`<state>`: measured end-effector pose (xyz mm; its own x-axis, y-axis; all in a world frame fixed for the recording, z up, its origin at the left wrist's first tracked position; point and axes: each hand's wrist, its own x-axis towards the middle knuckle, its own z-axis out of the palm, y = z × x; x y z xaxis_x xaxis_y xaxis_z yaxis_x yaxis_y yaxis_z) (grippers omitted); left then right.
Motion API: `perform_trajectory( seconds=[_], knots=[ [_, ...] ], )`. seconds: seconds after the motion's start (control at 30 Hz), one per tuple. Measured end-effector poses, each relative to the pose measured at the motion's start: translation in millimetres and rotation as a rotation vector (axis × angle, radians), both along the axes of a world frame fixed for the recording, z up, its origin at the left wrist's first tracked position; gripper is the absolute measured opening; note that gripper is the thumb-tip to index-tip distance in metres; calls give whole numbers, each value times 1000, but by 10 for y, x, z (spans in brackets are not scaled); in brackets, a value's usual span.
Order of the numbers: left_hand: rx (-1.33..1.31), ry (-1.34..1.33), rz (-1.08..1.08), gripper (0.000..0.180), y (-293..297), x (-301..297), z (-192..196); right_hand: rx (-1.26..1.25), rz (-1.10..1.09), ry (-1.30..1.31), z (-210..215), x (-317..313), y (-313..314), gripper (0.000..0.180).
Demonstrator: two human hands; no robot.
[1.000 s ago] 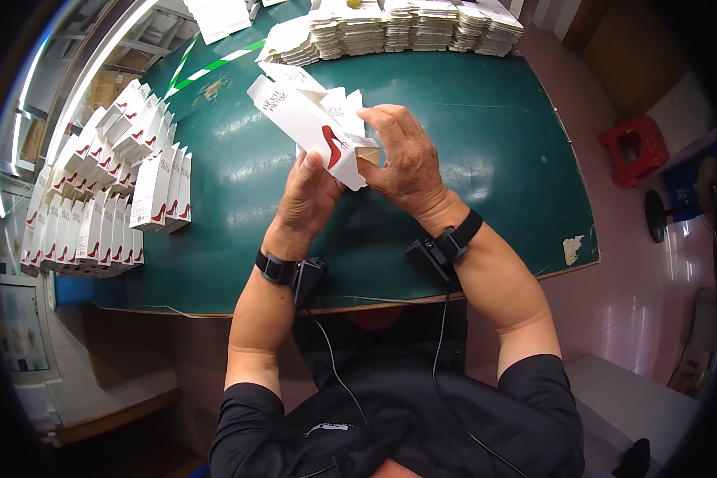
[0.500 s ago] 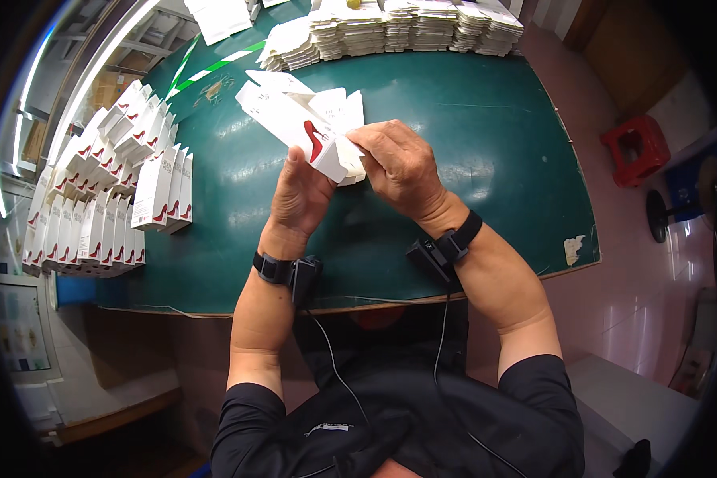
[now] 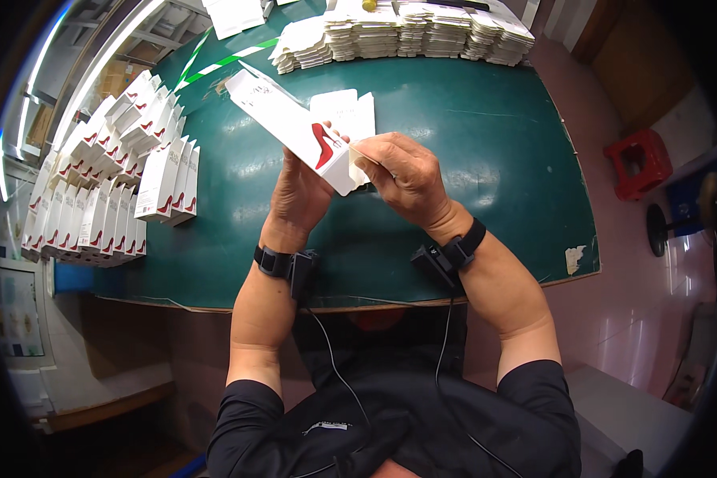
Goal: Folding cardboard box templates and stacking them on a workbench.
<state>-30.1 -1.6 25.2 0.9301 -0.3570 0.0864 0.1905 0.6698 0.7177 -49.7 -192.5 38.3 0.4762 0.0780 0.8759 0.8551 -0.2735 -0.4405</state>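
A long white carton (image 3: 287,119) printed with a red high-heeled shoe slants over the table. My left hand (image 3: 301,195) grips it from beneath near its lower end, the fingertips partly hidden behind it. At that end my right hand (image 3: 409,177) is closed on an end flap of the carton, thumb and fingers pinched together. Beyond my right hand, a further white piece of carton (image 3: 357,111) shows behind the held one; its lower part is hidden.
Several finished-looking cartons (image 3: 99,191) stand in rows at the left of the green table (image 3: 470,175). Stacks of flat white cartons (image 3: 422,36) line the far edge. Green-and-white tape (image 3: 231,57) marks the far left. A red stool (image 3: 639,163) stands on the floor at right.
The carton has squared up from a partly open shape, and its printed side faces up more. My right hand has stayed at its lower end; the view has shifted slightly.
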Motion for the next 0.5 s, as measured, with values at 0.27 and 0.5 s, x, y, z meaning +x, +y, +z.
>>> perform_trajectory(
  seconds=[0.27, 0.5],
  knots=[
    [-2, -81, 110, 75, 69, 28, 11, -5, 60, 140, -28, -24, -30, 26],
    [-23, -56, 191, 61, 203, 90, 45, 71, -10, 357, -106, 38, -50, 25]
  ],
)
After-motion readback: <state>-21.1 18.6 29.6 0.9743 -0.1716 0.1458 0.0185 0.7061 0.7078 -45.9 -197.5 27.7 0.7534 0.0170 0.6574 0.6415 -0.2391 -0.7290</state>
